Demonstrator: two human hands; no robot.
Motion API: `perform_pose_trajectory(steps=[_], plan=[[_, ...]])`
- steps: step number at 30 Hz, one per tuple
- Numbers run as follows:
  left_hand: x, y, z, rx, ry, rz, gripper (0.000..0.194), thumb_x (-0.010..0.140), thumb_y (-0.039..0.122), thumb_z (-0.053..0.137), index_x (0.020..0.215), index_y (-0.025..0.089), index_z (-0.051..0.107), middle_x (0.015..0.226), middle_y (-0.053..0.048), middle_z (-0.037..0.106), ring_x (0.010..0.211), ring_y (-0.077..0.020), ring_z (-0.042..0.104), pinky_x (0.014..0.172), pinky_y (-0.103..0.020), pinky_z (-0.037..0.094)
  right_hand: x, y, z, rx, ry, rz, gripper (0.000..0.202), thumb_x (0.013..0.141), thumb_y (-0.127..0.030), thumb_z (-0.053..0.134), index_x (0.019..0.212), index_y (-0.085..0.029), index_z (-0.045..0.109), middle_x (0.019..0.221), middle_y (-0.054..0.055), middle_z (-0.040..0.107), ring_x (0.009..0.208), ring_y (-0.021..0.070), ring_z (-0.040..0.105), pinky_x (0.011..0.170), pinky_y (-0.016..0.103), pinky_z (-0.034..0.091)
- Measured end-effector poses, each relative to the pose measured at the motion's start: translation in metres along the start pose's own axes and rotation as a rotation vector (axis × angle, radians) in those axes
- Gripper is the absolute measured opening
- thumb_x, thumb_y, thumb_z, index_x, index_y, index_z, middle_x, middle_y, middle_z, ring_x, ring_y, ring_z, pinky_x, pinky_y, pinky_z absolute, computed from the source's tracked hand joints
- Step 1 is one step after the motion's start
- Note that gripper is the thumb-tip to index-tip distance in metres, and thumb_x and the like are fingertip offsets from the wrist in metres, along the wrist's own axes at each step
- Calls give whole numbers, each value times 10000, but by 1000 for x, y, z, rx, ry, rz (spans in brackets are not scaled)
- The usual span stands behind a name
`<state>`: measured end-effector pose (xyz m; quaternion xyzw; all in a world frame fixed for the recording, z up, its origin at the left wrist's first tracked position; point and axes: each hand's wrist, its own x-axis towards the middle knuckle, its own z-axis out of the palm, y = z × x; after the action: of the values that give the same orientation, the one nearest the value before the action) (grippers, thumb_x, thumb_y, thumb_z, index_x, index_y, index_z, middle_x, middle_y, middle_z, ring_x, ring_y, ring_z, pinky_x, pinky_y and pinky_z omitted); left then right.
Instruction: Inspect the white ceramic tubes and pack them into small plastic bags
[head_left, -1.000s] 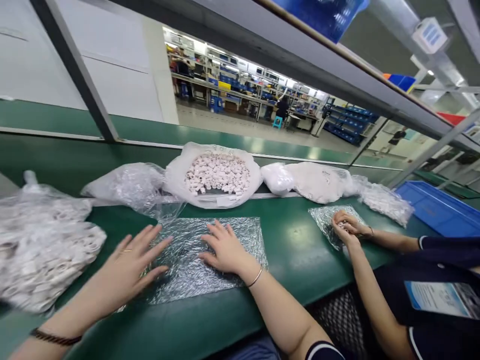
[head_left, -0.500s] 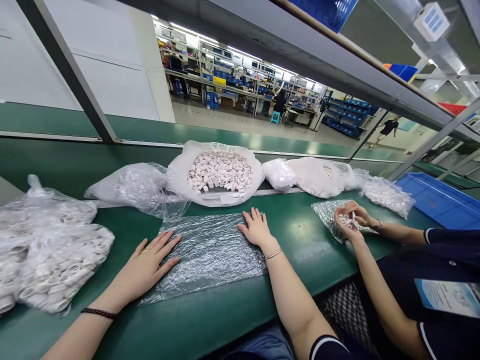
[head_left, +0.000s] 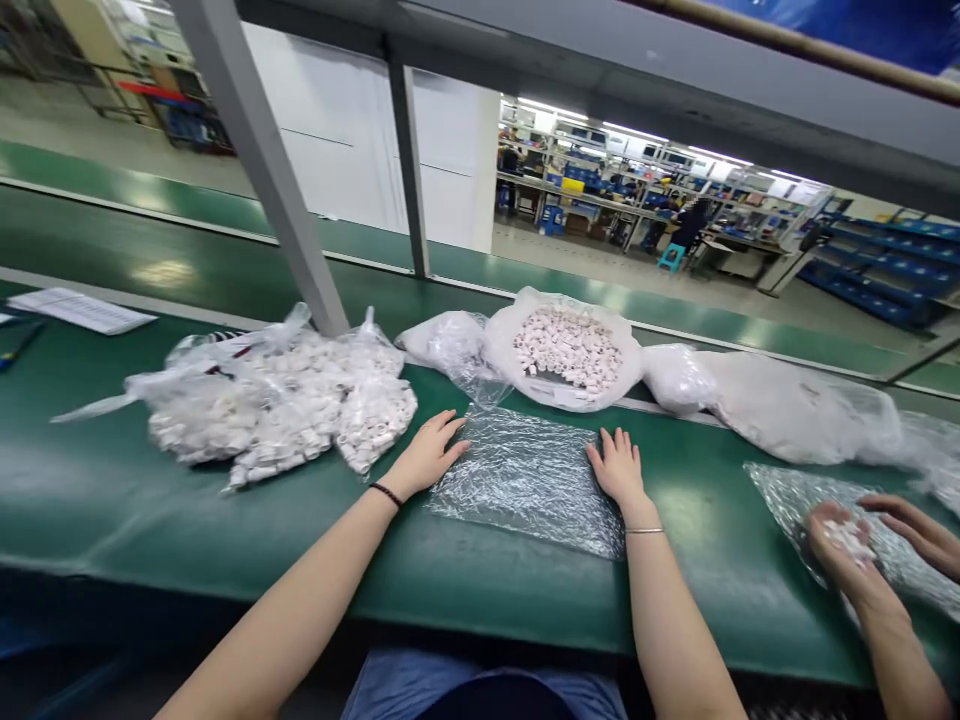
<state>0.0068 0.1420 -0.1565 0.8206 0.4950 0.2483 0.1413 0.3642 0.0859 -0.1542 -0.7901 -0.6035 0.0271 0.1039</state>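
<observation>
A clear, crinkled plastic bag (head_left: 525, 480) lies flat on the green bench in front of me. My left hand (head_left: 431, 455) rests on its left edge, fingers spread. On its right edge lies my right hand (head_left: 619, 468), palm down with the fingers apart. Just behind the bag, a large white plastic bag (head_left: 499, 345) is rolled open around many small white tube-like parts (head_left: 574, 345). To the left of my left hand sit several tied bags of white ring-like parts (head_left: 292, 410).
On the right, a co-worker's hands (head_left: 855, 550) cup small white parts over another clear bag (head_left: 780, 500). More filled bags (head_left: 802, 400) line the bench's back edge. Papers (head_left: 82, 308) lie at the far left. A grey post (head_left: 262, 160) rises behind the tied bags.
The view has swung left, bringing the tied bags and papers further in. Both my hands stay spread on the clear bag's edges. The co-worker's hands have moved slightly apart.
</observation>
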Motion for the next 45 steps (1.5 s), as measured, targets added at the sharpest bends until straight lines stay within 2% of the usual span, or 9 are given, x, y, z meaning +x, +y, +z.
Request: perform_pose_trajectory(steps=[6,10,13,17,24,29,34,40,45], plan=[[-2,1,-2,-1,6,30,401,904,421,510,1183,168,649,1361,-154,568,1322,-303,475,1124,-495,356,0,0,-2,57,85,-81,592,948,-444,318,1387,-66,440,1503,259,349,1441,361,257,1104,600,280],[0,1,-1,-15,46,20,363,923,397,477,1140,175,665,1316,-146,601,1288,-296,505,1100,-502,384,2,-32,-17,102,136,-345,556,956,-432,315,1408,-125,416,1536,178,324,1455,267,247,1145,482,303],[2,-2,-1,-41,67,2,381,934,408,444,1112,165,676,1292,-150,613,1252,-303,527,1079,-515,399,20,-60,-30,26,53,-471,547,955,-401,351,1432,-136,386,1537,167,320,1434,256,291,1153,425,302],[5,-8,-3,-97,74,-10,398,937,414,423,1068,150,690,1244,-147,640,1200,-294,559,1050,-491,426,76,-71,-41,-53,0,-340,549,946,-368,382,1429,-107,385,1509,216,338,1397,305,350,1115,436,336],[13,-17,-9,-171,91,14,314,915,394,460,983,197,694,1083,-90,700,1070,-248,605,984,-432,469,157,-46,-47,-156,35,-128,580,899,-344,452,1393,-44,402,1439,298,373,1341,388,382,1048,525,352],[18,-21,-8,-197,81,7,291,903,384,482,983,194,687,1056,-85,697,1048,-245,594,973,-433,462,149,-39,-43,-185,44,-262,513,953,-412,361,1330,-86,486,1341,233,492,1277,330,434,1046,448,360],[19,-20,-8,-206,68,-6,280,894,389,493,975,206,689,1050,-74,696,1039,-247,588,961,-433,461,133,-43,-28,-230,-39,-469,496,899,-484,513,1299,-191,534,1304,133,563,1217,282,474,1043,384,353],[17,-18,-12,-200,60,3,285,891,381,494,983,194,689,1068,-82,700,1058,-243,595,971,-422,462,148,-54,-22,-257,-15,-404,431,936,-383,451,1279,-135,534,1231,171,601,1176,304,498,989,408,384],[18,-18,-12,-202,57,-4,285,889,381,490,986,204,690,1081,-80,698,1060,-246,592,972,-434,463,149,-39,-44,-255,-43,-406,558,791,-435,654,1254,-148,533,1245,179,553,1126,318,535,912,375,431]])
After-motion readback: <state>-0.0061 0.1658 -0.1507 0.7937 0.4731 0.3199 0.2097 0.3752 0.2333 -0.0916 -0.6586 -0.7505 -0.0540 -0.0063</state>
